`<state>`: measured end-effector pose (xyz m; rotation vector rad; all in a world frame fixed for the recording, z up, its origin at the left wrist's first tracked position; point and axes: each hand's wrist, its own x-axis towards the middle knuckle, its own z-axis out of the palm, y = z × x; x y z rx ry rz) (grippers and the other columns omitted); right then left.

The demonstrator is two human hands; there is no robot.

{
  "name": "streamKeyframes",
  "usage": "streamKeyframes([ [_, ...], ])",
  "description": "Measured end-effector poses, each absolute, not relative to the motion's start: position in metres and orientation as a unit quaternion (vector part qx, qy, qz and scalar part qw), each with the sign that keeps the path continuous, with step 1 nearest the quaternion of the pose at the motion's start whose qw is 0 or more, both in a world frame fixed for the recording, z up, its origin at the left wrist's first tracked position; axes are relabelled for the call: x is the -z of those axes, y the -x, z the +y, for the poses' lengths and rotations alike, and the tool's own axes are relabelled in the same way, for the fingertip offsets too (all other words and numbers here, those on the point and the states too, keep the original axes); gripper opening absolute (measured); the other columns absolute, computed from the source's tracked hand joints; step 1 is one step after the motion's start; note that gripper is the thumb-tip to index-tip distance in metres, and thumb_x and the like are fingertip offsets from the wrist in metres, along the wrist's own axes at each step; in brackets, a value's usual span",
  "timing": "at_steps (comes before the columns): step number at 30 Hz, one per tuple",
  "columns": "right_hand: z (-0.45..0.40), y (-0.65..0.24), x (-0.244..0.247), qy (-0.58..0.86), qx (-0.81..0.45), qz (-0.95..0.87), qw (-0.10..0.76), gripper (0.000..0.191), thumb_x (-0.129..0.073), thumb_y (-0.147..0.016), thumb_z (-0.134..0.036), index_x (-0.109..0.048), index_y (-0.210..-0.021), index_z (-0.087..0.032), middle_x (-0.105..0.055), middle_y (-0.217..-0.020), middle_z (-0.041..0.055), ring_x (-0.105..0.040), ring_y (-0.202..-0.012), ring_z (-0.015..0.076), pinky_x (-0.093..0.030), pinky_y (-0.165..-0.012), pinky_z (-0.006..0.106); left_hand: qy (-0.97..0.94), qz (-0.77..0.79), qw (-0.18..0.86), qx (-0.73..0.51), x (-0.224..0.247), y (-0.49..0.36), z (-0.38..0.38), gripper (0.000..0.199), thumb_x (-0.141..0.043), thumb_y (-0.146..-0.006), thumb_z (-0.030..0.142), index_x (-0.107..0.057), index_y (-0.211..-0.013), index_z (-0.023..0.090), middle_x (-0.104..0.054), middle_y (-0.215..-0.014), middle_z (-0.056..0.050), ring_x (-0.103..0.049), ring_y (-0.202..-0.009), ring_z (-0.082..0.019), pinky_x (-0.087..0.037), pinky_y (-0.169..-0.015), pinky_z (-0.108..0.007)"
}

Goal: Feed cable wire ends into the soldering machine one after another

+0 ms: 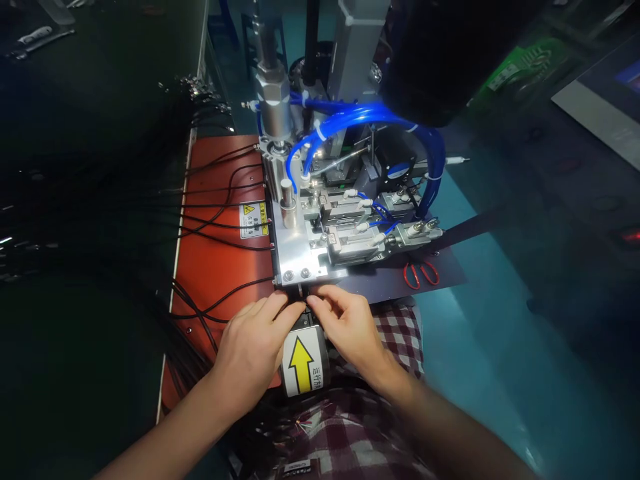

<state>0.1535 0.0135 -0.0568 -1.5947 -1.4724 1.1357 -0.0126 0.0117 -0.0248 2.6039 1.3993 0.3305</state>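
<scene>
My left hand is closed at the front end of the metal machine, its thumb and forefinger at a small dark part below the plate. Facing it, my right hand has its fingers bent together at the same spot. What either hand's fingertips hold is too small and shaded to make out. Just below the hands sits a dark cylinder with a white label bearing a yellow arrow that points away from me.
Black cables cross the orange-red plate on the left. Blue hoses arch over the machine. Red-handled scissors lie at its right. Tools are at the far upper left.
</scene>
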Motion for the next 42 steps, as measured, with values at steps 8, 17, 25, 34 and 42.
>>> streamKeyframes([
  [8,0.017,-0.148,0.061,0.597,-0.499,-0.491,0.393,0.014,-0.060,-0.078,-0.029,-0.058,-0.070,-0.018,-0.037,-0.051,-0.0068,-0.031,-0.046,0.0088,-0.026,-0.044,0.023,-0.874,0.465,0.081,-0.112,0.026,0.013,0.012,0.032,-0.046,-0.079,0.007,-0.064,-0.104,0.016,-0.060,-0.083,-0.006,-0.057,-0.069,-0.021,-0.047,-0.059,-0.031],
  [17,0.016,-0.151,0.063,0.575,-0.568,-0.405,0.427,0.013,-0.059,-0.075,-0.028,-0.057,-0.070,-0.017,-0.052,-0.061,-0.0019,-0.044,-0.053,0.0112,-0.034,-0.048,0.024,-0.869,0.472,0.090,-0.116,0.025,0.012,0.012,0.030,-0.049,-0.079,0.008,-0.065,-0.103,0.017,-0.061,-0.083,-0.006,-0.058,-0.068,-0.022,-0.048,-0.058,-0.032],
  [25,0.020,-0.153,0.063,0.550,-0.682,-0.277,0.395,0.016,-0.059,-0.072,-0.026,-0.052,-0.060,-0.017,-0.038,-0.049,-0.0068,-0.028,-0.043,0.0067,-0.021,-0.040,0.021,-0.866,0.475,0.098,-0.119,0.026,0.013,0.013,0.031,-0.046,-0.081,0.008,-0.064,-0.104,0.018,-0.061,-0.082,-0.006,-0.058,-0.068,-0.021,-0.049,-0.059,-0.032],
  [34,-0.003,-0.156,0.061,0.597,-0.570,-0.411,0.386,0.020,-0.063,-0.075,-0.036,-0.058,-0.074,-0.017,-0.044,-0.055,-0.0043,-0.036,-0.047,0.0097,-0.028,-0.044,0.023,-0.865,0.478,0.104,-0.112,0.026,0.013,0.012,0.030,-0.048,-0.080,0.008,-0.063,-0.104,0.018,-0.060,-0.082,-0.005,-0.058,-0.068,-0.021,-0.048,-0.059,-0.031],
  [42,0.010,-0.160,0.055,0.600,-0.510,-0.492,0.372,0.014,-0.058,-0.077,-0.028,-0.059,-0.067,-0.018,-0.046,-0.055,-0.0036,-0.038,-0.048,0.0104,-0.032,-0.046,0.024,-0.865,0.475,0.105,-0.124,0.024,0.013,0.012,0.029,-0.046,-0.082,0.010,-0.064,-0.103,0.017,-0.059,-0.080,-0.006,-0.058,-0.068,-0.021,-0.048,-0.059,-0.031],
])
